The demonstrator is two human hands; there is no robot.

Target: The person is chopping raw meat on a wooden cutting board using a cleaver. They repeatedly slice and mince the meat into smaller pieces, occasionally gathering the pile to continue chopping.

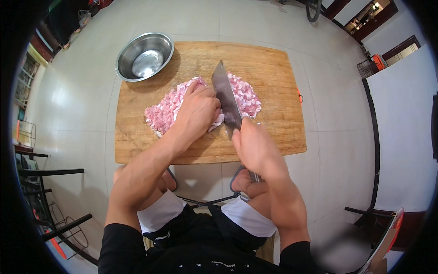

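On the wooden cutting board [273,82], which lies low on the pale tiled floor [337,160], your left hand [197,109] presses down flat on the heap of chopped meat [162,114], fingers curled in, likely to keep the pile from spreading and the fingertips clear of the edge. Your right hand [255,146] is closed around the handle of the cleaver [226,100], its broad blade standing just beside your left knuckles, near the board's centre. Meat sits mid-board: small pink cubes flecked with white fat, loosely mounded on both sides of the blade. At the board's far left corner a steel bowl [145,56] overlaps the edge.
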